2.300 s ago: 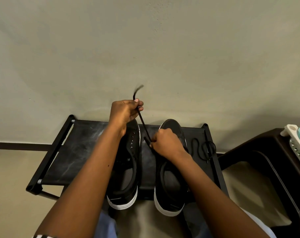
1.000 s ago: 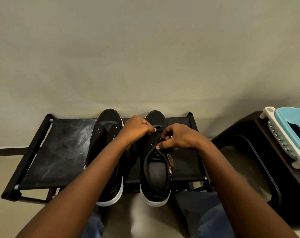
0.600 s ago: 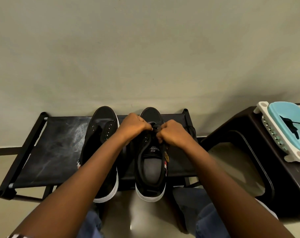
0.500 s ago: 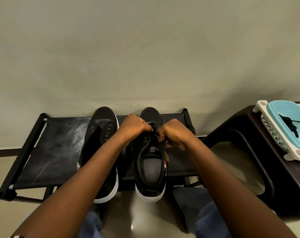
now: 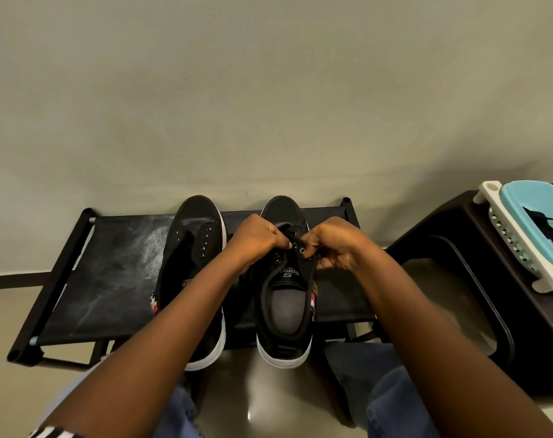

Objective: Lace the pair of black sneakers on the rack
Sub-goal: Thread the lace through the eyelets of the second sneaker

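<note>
Lacing the right shoe [image 5: 284, 298] on the rack [image 5: 111, 279].
Left hand [image 5: 256, 238] and right hand [image 5: 335, 245], close together, both pinch the lace [image 5: 289, 240].

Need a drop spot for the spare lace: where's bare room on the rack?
Widest bare fabric on the rack lies between its left frame bar and the left sneaker. A narrower bare strip sits beyond the right sneaker, before the right frame post. The middle is crowded: left hand and right hand pinch the lace there.
</note>
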